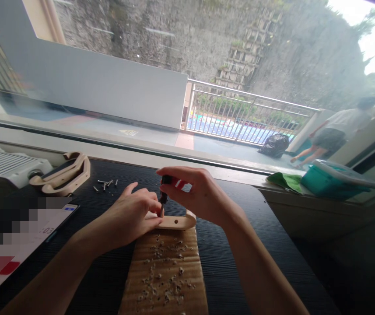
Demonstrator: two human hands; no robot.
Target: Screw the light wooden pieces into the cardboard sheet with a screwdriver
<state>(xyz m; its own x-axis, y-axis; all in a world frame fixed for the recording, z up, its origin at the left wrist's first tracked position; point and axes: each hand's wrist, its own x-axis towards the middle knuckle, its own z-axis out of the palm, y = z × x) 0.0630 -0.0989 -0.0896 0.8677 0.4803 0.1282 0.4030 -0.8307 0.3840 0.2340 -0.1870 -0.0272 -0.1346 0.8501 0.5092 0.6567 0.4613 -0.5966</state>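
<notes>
Big window [161,39] fills the far side, railing [240,113] and a bent-over person [338,127] outside. Black-grained desk [266,227] below it. Brown board [167,262] on the desk, running from the near frame edge up to my hands, face pocked with small holes. Lit screen [47,236] at left, partly pixelated. White slatted unit [13,164] behind that; teal tub [333,181] on the sill, far right.

Hands, both working at the board's far end. Right hand [200,192]: curled from above, thumb and forefinger pinched on the handle, palm hollow. Left hand [138,210]: fingers bent, thumb at the near side, forefinger at the far side, closed around the wooden hook piece [169,223]. Left fingertips sit right by the driver tip; can't tell if a screw is between them.

Hook piece lies across the board's far end, curved end up at right, its left part hidden by my hand. More wooden hooks [82,173] lie at the desk's far left, well apart. Screwdriver [163,197] near upright, shaft down to the piece. Loose screws [109,183] scattered beyond my left hand. One open hole [176,221] in the hook piece, right of the driver.
</notes>
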